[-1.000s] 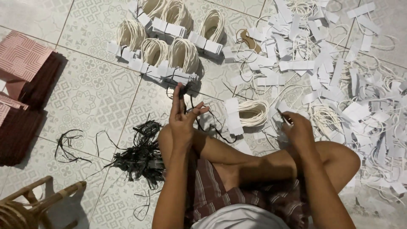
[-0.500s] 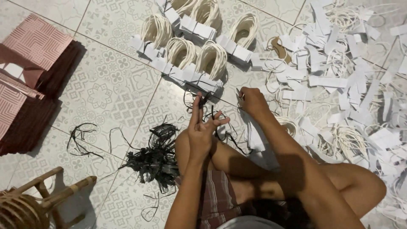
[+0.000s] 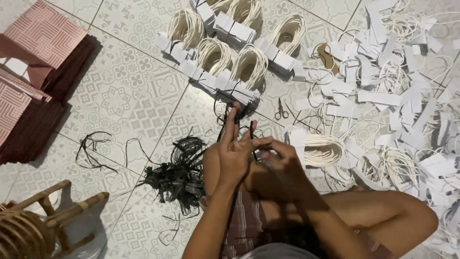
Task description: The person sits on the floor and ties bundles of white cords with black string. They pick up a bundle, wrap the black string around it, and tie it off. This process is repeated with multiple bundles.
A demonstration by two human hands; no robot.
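**Inspector A:** State of the hands?

**Inspector B:** Left hand is raised over the knee, index and middle fingers extended straight, pointing away from the person toward the bundles. A thin black strip runs along those fingers, its long axis following them. Right hand is closed to a pinch, meeting the left hand at the strip's near end.

**Inspector A:** Surrounding stock?

**Inspector B:** On the tiled floor, bundled white cord handles with white card tabs lie in rows just beyond the hands. A loose heap of white paper strips covers the right side. Small scissors lie between the two. A tangle of black strips sits by the left knee. Pink patterned flat bags are stacked far left, over dark brown ones.
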